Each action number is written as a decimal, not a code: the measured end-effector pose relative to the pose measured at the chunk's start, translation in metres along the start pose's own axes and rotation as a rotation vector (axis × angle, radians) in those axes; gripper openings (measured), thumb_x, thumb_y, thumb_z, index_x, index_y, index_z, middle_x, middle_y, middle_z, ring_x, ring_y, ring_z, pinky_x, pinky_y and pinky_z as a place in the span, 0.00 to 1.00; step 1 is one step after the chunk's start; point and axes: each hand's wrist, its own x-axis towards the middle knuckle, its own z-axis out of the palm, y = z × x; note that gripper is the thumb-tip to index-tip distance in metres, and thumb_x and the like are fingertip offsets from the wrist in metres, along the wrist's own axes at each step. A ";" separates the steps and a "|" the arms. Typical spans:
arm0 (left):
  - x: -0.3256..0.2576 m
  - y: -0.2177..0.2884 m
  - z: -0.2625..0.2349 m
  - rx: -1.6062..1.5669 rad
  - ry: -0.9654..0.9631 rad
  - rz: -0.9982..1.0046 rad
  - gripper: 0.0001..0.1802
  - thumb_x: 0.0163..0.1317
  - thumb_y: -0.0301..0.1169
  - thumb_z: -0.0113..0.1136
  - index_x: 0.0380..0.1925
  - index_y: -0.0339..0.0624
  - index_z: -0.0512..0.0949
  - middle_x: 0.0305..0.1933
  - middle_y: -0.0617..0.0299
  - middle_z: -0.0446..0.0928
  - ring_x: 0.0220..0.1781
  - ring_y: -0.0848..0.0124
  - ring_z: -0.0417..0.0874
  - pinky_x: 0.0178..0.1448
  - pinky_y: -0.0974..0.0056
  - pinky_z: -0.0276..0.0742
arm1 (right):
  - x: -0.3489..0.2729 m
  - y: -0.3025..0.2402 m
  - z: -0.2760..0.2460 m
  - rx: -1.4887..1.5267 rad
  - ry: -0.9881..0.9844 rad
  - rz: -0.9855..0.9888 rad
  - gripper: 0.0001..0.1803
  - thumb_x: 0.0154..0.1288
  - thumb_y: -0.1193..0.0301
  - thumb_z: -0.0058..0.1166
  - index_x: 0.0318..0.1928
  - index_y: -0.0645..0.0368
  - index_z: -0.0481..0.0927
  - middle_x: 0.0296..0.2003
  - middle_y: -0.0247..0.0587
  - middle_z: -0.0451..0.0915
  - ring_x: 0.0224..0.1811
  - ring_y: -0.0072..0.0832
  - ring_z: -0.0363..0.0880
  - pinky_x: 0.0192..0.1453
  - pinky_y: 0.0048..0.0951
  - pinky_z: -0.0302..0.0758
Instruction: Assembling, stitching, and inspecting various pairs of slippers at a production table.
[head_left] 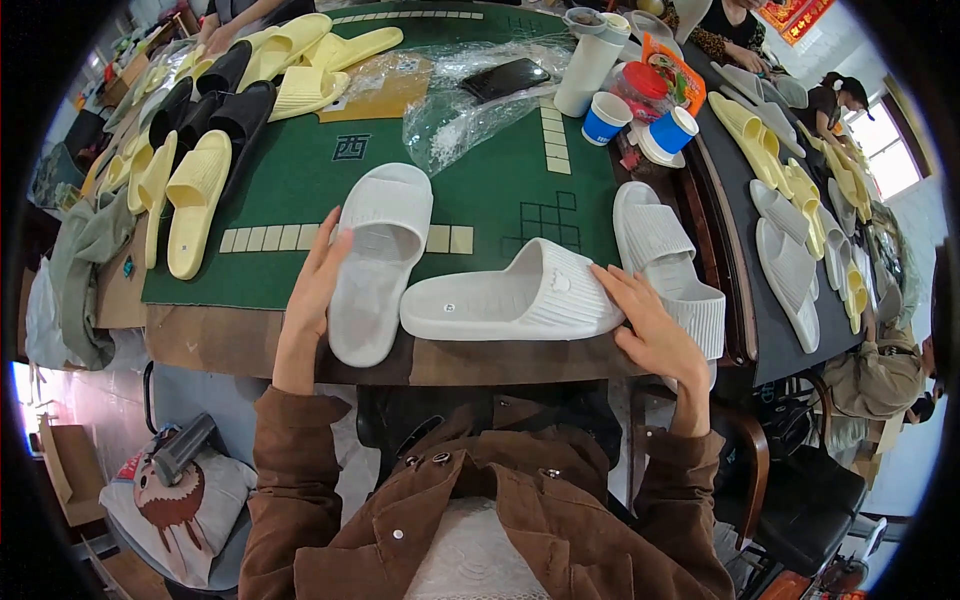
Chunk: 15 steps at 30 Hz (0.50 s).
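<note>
Three white moulded foam slide sandals lie near me on the green felt table. My left hand, fingers flat, touches the left slide; my right hand, fingers spread, steadies the sideways middle slide. Pairing seems underway; next calls for a firm grasp.

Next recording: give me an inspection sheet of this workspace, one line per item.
Surface: green mat on a brown table.
Job's things: three white slippers; one upright, one on its side, one at the right edge.
Clutter: yellow slippers, black slippers, plastic bag, phone, blue-and-white cups.
Hands: left hand flat against the upright slipper; right hand touching the sideways one; neither grips.
Cables: nothing seen.
Surroundings: more slippers on the dark table to the right; other people seated beyond.
</note>
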 end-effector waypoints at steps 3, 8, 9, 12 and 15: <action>-0.002 0.003 0.005 0.214 -0.017 0.125 0.31 0.67 0.32 0.53 0.69 0.38 0.57 0.67 0.55 0.64 0.67 0.68 0.65 0.69 0.65 0.58 | 0.001 0.008 -0.009 0.132 -0.103 -0.001 0.40 0.56 0.72 0.47 0.71 0.54 0.54 0.66 0.56 0.61 0.72 0.47 0.54 0.76 0.47 0.44; -0.014 -0.002 0.009 0.377 -0.176 0.104 0.34 0.63 0.24 0.50 0.70 0.38 0.55 0.68 0.55 0.62 0.68 0.67 0.63 0.71 0.65 0.54 | 0.022 0.012 0.004 0.267 -0.172 -0.082 0.41 0.60 0.58 0.58 0.69 0.57 0.57 0.65 0.59 0.61 0.70 0.51 0.56 0.75 0.46 0.47; -0.017 -0.006 0.014 0.378 -0.179 0.103 0.34 0.63 0.24 0.50 0.70 0.38 0.55 0.68 0.55 0.62 0.68 0.67 0.63 0.71 0.65 0.54 | 0.026 0.010 0.011 0.203 -0.077 -0.047 0.43 0.58 0.55 0.59 0.69 0.56 0.58 0.65 0.57 0.61 0.69 0.51 0.57 0.74 0.46 0.48; -0.023 -0.017 0.024 0.348 -0.312 0.114 0.33 0.63 0.21 0.47 0.69 0.36 0.54 0.70 0.52 0.61 0.71 0.66 0.60 0.72 0.66 0.52 | 0.044 -0.002 0.019 0.106 0.032 -0.072 0.44 0.55 0.53 0.62 0.69 0.55 0.59 0.66 0.56 0.61 0.68 0.51 0.58 0.73 0.46 0.51; -0.030 -0.032 0.049 0.241 -0.266 0.150 0.34 0.63 0.20 0.46 0.70 0.36 0.52 0.71 0.52 0.58 0.72 0.66 0.58 0.73 0.65 0.50 | 0.060 -0.008 0.028 0.018 0.053 -0.167 0.42 0.54 0.60 0.63 0.68 0.53 0.61 0.65 0.55 0.61 0.69 0.51 0.57 0.73 0.44 0.53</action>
